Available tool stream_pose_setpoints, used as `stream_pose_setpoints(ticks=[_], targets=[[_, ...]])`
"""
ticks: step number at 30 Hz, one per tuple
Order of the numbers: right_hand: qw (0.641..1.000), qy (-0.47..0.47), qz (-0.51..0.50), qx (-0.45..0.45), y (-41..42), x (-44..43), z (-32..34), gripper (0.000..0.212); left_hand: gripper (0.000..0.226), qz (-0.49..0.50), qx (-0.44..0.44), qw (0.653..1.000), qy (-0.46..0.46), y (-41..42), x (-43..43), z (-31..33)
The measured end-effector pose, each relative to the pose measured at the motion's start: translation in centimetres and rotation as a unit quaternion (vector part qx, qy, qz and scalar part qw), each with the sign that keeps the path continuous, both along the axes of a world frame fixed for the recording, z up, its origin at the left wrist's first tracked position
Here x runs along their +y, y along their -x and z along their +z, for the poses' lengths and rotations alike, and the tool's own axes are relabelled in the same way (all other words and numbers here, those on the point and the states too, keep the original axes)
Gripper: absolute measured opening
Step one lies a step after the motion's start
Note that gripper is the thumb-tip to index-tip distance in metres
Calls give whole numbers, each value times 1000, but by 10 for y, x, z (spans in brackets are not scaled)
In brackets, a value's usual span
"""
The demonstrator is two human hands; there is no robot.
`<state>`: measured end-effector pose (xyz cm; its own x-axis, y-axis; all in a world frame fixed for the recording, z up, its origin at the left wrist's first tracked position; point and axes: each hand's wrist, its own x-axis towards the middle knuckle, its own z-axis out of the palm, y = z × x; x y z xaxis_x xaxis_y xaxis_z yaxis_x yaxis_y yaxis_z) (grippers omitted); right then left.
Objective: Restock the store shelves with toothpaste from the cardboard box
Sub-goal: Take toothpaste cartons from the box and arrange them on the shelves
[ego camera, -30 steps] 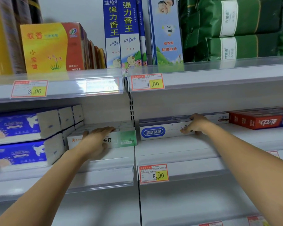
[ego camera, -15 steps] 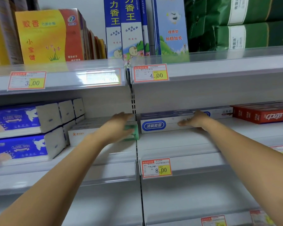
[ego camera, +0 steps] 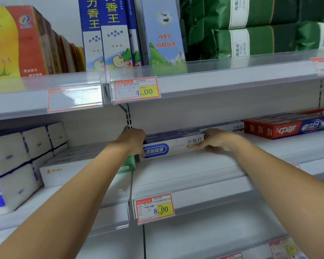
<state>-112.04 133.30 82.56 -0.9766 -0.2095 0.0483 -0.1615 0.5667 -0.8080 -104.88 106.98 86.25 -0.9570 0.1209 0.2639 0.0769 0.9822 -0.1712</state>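
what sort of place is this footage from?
Most likely a retail shop aisle: printed price tags on the shelf edges, a white toothpaste box and red toothpaste boxes faced outward, and tissue packs stacked alongside.

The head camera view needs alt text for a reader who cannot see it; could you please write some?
A person's left hand and right hand hold a long white toothpaste box on a store shelf, the left at its left end. Red toothpaste boxes lie further right, and tissue packs are stacked to the left.
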Motion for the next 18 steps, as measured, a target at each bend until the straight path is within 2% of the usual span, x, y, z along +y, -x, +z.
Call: stream_pose_setpoints(ticks=[2,4,5,7,11,13,16,18], targets=[[1000,22,7,-6,-3,-1,2,64,42,-14,-2,999,-33,0,-1,1],[1000,20,20,-1,-5,-3,4,86,43,-32,-9,997,-72,-1,-2,3],[999,16,31,-3,-5,-3,5,86,44,-36,-21,995,-90,0,-3,4],[998,5,54,-17,-4,2,7,72,41,-41,-47,989,-133,2,-5,6],[993,-66,95,-36,-7,41,20,45,38,2,-37,985,-170,11,-18,13],[993,-57,85,-55,-9,67,24,47,31,18,-23,985,-172,15,-25,16],[993,-50,75,-78,-9,90,25,65,29,20,-37,990,-133,21,-28,17],[995,-37,61,-70,-10,92,22,61,32,13,-65,991,-113,27,-26,15]])
